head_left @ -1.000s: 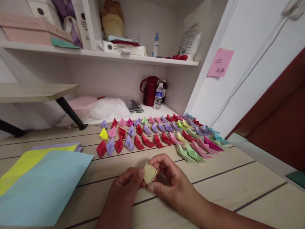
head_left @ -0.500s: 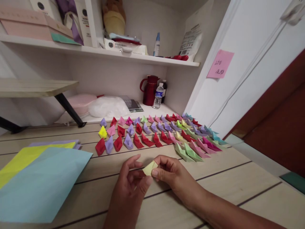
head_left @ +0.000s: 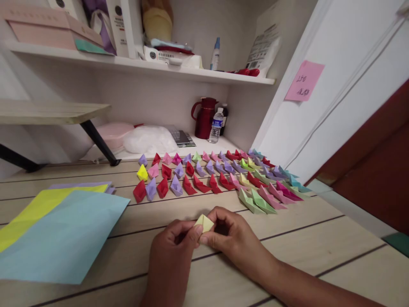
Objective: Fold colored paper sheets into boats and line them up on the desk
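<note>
Folded yellow paper [head_left: 205,223] is pinched by the left hand [head_left: 171,250] and the right hand [head_left: 234,232] together, held above the wooden table [head_left: 306,251]. Beyond it, paper boats [head_left: 201,185] are ranged in rows; coloured sheets [head_left: 68,234] are stacked at left. Behind the boats, a red jug [head_left: 204,121] is seen.

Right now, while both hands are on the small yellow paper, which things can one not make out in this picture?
All in the head view:
Back of the pale yellow paper: turned away; left hand and right hand cover some edges.
Dark bottle: partly hidden by the clear bottle.
Plush toy: top cut off by the upper edge.
Light blue sheet: cut by the left edge.
Small print on the white bag: too blurred.
</note>
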